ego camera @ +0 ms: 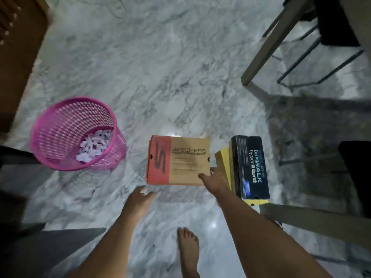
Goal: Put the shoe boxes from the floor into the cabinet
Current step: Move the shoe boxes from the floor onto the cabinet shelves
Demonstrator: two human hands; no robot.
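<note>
From the head camera, the tan-and-red shoe box (pixel 178 160) lies flat on the marble floor (pixel 180 77), just ahead of both hands. The right hand (pixel 213 177) touches its near right corner, fingers spread; the left hand (pixel 140 199) hangs loose just short of the near left corner, holding nothing. Best to clamp both short ends and lift level. Its long axis runs left-right, lid up; the dark box (pixel 250 167) just right of the right hand runs front-back.

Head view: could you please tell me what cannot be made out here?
- Cabinet: none identifiable in the head view.
- Yellow box: mostly hidden by the dark box on it.
- Right hand grip on the tan box: fingertips hidden past the box corner.
- Tan box small print: blurred.
</note>
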